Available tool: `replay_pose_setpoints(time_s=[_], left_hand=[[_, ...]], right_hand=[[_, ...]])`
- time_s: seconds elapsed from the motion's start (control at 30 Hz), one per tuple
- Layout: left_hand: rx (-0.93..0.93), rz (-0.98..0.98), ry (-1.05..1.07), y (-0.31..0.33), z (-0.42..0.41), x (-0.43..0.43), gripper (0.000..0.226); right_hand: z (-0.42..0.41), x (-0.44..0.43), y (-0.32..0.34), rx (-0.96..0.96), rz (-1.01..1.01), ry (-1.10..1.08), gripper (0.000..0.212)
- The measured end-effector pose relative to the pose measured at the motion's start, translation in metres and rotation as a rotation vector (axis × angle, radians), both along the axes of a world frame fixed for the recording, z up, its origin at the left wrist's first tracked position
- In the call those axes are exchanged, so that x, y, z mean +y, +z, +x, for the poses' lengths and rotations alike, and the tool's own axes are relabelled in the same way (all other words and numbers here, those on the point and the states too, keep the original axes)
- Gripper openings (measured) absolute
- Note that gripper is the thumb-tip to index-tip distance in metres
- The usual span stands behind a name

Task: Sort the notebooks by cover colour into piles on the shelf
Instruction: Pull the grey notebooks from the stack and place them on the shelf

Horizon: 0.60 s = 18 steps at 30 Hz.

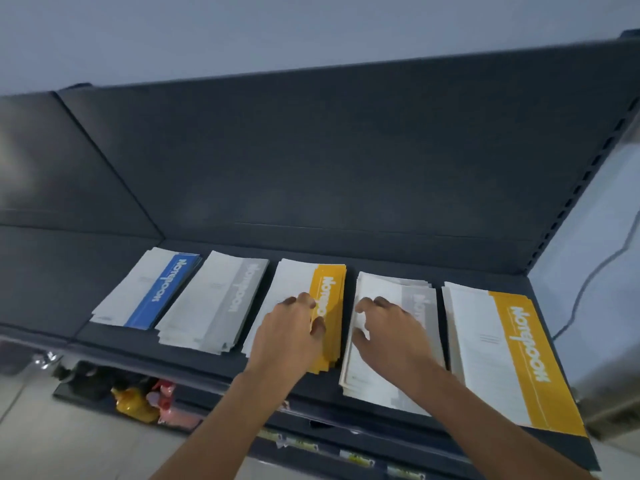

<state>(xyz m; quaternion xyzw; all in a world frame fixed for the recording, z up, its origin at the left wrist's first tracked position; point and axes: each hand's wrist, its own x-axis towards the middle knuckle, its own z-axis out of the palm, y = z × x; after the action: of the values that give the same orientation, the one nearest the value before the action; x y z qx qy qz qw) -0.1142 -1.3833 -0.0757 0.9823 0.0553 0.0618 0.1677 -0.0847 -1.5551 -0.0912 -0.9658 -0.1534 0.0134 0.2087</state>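
Lying on dark grey metal shelf (pixel 398 258): five piles of white paper notebooks (pixel 152 292), banded blue, grey, yellow, grey, yellow.
Left hand (pixel 289 329): is resting curled fingers (pixel 303 300) on the middle yellow-banded pile (pixel 330 278); pinch unclear.
Right hand (pixel 393 329): is resting curled fingers (pixel 381 302) on the grey-banded pile (pixel 377 379) beside it; pinch unclear.

Open space above notebook piles (pixel 214 299), narrow gaps between piles, back panel (pixel 346 161) behind, bare shelf (pixel 45 289) left
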Motion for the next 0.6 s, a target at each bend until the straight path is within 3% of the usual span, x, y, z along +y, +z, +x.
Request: replay_pose_setpoints(time_s=[0.23, 0.47, 0.6], left_hand=[[0.019, -0.024, 0.233, 0.02, -0.031, 0.097, 0.026], [0.034, -0.134, 0.489, 0.023, -0.087, 0.212, 0.022], [-0.029, -0.089, 0.575, 0.031, -0.118, 0.29, 0.022]], right_hand=[[0.007, 0.098, 0.025, 0.003, 0.043, 0.287, 0.033], [-0.019, 0.221, 0.043, 0.0, 0.034, 0.561, 0.031], [-0.034, 0.315, 0.056, -0.072, 0.056, 0.65, 0.024]])
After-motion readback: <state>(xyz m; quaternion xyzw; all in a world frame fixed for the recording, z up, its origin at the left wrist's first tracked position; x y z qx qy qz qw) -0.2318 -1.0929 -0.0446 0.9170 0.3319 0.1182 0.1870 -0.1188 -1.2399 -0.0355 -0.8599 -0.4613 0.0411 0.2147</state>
